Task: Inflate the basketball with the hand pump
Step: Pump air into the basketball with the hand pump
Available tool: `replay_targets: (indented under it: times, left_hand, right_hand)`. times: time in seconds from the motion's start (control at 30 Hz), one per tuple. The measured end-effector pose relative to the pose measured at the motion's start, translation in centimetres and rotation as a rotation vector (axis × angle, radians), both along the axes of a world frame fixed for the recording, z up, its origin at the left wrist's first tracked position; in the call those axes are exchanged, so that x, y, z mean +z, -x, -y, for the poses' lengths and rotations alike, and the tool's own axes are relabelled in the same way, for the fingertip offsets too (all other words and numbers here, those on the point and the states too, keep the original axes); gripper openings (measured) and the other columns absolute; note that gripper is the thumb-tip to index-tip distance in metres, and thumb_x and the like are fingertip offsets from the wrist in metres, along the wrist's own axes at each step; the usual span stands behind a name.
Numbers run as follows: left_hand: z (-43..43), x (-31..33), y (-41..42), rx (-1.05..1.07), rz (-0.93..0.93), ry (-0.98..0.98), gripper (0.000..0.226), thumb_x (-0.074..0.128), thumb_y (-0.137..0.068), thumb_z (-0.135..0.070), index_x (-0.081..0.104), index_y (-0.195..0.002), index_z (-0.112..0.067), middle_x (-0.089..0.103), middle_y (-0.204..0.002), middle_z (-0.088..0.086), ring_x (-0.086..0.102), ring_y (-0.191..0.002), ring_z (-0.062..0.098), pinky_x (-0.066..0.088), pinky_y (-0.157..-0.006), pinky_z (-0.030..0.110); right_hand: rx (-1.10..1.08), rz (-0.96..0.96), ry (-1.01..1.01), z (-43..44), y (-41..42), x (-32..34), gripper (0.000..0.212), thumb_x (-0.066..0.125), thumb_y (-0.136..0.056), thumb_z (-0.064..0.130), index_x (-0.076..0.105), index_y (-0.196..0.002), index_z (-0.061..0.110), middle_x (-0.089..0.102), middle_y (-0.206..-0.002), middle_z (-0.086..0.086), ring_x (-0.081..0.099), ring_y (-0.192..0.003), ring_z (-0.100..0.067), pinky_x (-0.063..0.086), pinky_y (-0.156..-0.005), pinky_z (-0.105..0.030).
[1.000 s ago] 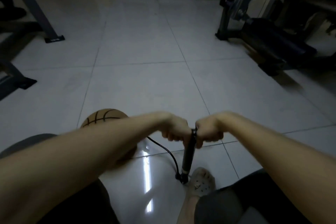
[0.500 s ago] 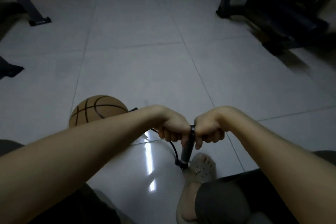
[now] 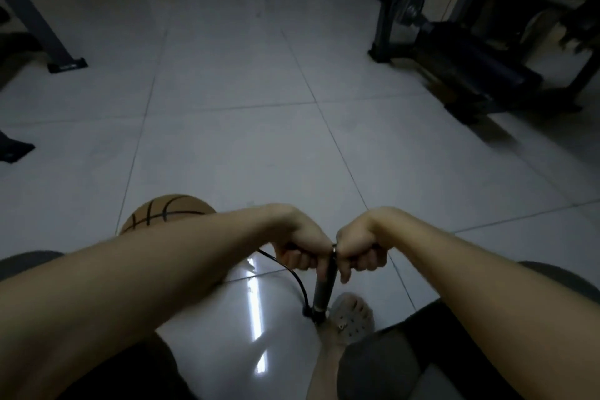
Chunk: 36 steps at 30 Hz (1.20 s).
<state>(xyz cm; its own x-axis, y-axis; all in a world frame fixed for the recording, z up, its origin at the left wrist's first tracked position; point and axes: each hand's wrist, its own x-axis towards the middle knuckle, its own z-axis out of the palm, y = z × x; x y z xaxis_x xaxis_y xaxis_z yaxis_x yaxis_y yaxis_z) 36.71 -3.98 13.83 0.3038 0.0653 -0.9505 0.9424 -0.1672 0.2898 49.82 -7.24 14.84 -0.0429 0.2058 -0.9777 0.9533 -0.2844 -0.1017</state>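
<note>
Left forearm (image 3: 168, 256) further over basketball (image 3: 162, 209)

Both arms bare, stretched forward, meeting over the pump (image 3: 323, 289). Left hand (image 3: 302, 245) fisted on the handle just left of the pump shaft, right hand (image 3: 360, 247) fisted just right of it, knuckles up, the two fists nearly touching above the shaft. Left forearm (image 3: 146, 269) angles toward the pump from lower left, right forearm (image 3: 470, 269) from lower right.
</note>
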Motion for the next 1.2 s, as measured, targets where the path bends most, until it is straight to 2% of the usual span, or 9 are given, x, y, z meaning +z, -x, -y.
replay_targets:
  times: [0.1, 0.23, 0.33, 0.5, 0.6, 0.8, 0.97, 1.1, 1.2]
  left_hand:
    - [-2.1, 6.6, 0.2, 0.056, 0.052, 0.015, 0.050, 0.056, -0.097, -0.018, 0.032, -0.054, -0.026, 0.021, -0.046, -0.009, 0.016, -0.035, 0.006, 0.008, -0.041, 0.018]
    - [-4.4, 13.4, 0.2, 0.052, 0.155, -0.057, 0.051, 0.057, -0.096, -0.016, 0.029, -0.055, -0.026, 0.022, -0.049, -0.008, 0.015, -0.040, 0.008, 0.010, -0.042, 0.021]
    - [-4.3, 12.1, 0.3, 0.037, 0.137, -0.048, 0.052, 0.058, -0.095, -0.015, 0.028, -0.055, -0.026, 0.020, -0.049, -0.007, 0.014, -0.041, 0.009, 0.009, -0.043, 0.021]
    - [-3.4, 4.3, 0.2, 0.014, 0.072, -0.025, 0.038, 0.058, -0.091, -0.012, 0.040, -0.059, -0.024, 0.019, -0.050, -0.008, 0.013, -0.041, 0.009, 0.009, -0.043, 0.021]
    - [-3.2, 0.1, 0.3, 0.022, 0.052, -0.014, 0.043, 0.059, -0.089, -0.011, 0.036, -0.056, -0.025, 0.019, -0.050, -0.007, 0.012, -0.042, 0.010, 0.007, -0.047, 0.024]
    - [-1.4, -5.1, -0.4, 0.013, 0.032, 0.000, 0.040, 0.059, -0.087, -0.011, 0.034, -0.058, -0.024, 0.017, -0.051, -0.006, 0.011, -0.043, 0.010, 0.006, -0.048, 0.024]
    - [-0.4, -3.2, -0.3, -0.019, 0.027, -0.061, 0.036, 0.062, -0.084, -0.012, 0.037, -0.061, -0.023, 0.021, -0.056, -0.003, 0.013, -0.049, 0.013, 0.009, -0.049, 0.026]
    - [-1.9, 2.9, 0.1, 0.001, 0.041, -0.055, 0.033, 0.058, -0.089, -0.013, 0.040, -0.063, -0.024, 0.020, -0.053, -0.007, 0.014, -0.043, 0.010, 0.008, -0.047, 0.023]
    - [-3.1, 7.9, 0.7, 0.038, 0.081, -0.052, 0.043, 0.057, -0.093, -0.015, 0.032, -0.060, -0.026, 0.019, -0.051, -0.007, 0.014, -0.041, 0.009, 0.008, -0.043, 0.021]
  right_hand:
    - [-0.013, -0.026, -0.087, -1.7, -0.7, 6.7, 0.042, 0.062, -0.092, 0.013, 0.038, -0.059, 0.023, 0.023, -0.048, 0.005, 0.017, -0.038, -0.009, 0.015, -0.042, -0.017]
    - [-0.056, -0.051, -0.180, -3.3, -1.6, 13.5, 0.047, 0.064, -0.091, 0.015, 0.036, -0.054, 0.024, 0.023, -0.051, 0.004, 0.016, -0.042, -0.010, 0.014, -0.042, -0.021]
    - [-0.044, -0.036, -0.138, -3.2, -1.5, 12.2, 0.048, 0.064, -0.091, 0.016, 0.032, -0.056, 0.024, 0.021, -0.052, 0.004, 0.014, -0.042, -0.010, 0.012, -0.043, -0.021]
    - [-0.024, -0.018, -0.114, -2.6, -0.4, 4.3, 0.037, 0.063, -0.089, 0.012, 0.039, -0.062, 0.022, 0.023, -0.054, 0.003, 0.015, -0.046, -0.011, 0.014, -0.045, -0.023]
    - [-0.030, -0.025, -0.110, -2.4, -0.3, 0.3, 0.036, 0.063, -0.087, 0.010, 0.040, -0.062, 0.021, 0.025, -0.053, 0.003, 0.016, -0.046, -0.013, 0.015, -0.047, -0.024]
    - [-0.026, -0.028, -0.048, -1.2, -0.5, -4.9, 0.012, 0.067, -0.084, 0.011, 0.057, -0.081, 0.015, 0.030, -0.055, 0.002, 0.021, -0.048, -0.013, 0.019, -0.048, -0.026]
    - [-0.032, -0.018, -0.081, -0.2, -0.1, -3.2, 0.017, 0.066, -0.086, 0.012, 0.054, -0.075, 0.016, 0.031, -0.054, 0.002, 0.022, -0.047, -0.013, 0.020, -0.047, -0.025]
    - [0.005, -0.011, -0.139, -1.5, -0.1, 3.2, 0.034, 0.065, -0.090, 0.013, 0.043, -0.064, 0.021, 0.027, -0.052, 0.003, 0.019, -0.044, -0.012, 0.017, -0.044, -0.021]
    - [0.010, -0.036, -0.174, -2.4, -0.2, 8.5, 0.032, 0.065, -0.090, 0.014, 0.046, -0.065, 0.021, 0.026, -0.055, 0.003, 0.018, -0.046, -0.012, 0.015, -0.043, -0.023]
